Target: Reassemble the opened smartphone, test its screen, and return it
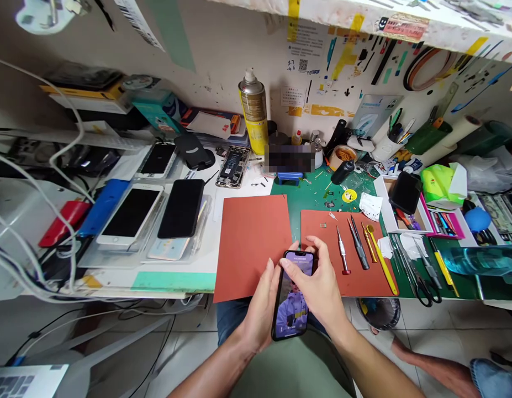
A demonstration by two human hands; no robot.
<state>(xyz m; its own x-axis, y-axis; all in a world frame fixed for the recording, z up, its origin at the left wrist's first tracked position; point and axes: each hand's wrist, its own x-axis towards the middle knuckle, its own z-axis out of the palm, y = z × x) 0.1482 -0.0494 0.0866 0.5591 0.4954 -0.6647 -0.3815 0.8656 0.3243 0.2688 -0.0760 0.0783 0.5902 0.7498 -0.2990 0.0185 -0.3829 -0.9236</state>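
Note:
A black-framed phone (295,304) with a lit purple screen is held upright over my lap, at the bench's front edge. My left hand (262,301) grips its left side. My right hand (320,279) holds its upper right edge, the thumb lying over the upper screen. Behind the phone, a reddish-brown mat (253,243) lies on the left. A second brown mat (322,237) on the right bears a red-tipped screwdriver (342,250), tweezers (358,243) and a yellow tool (382,260).
Several phones, including a white one (131,214) and a black one (181,208), lie at left. A spray can (253,110) stands at the back. Scissors (421,287), a blue bottle (483,261) and a parts box (384,190) are at right. Another person's leg (433,359) shows below.

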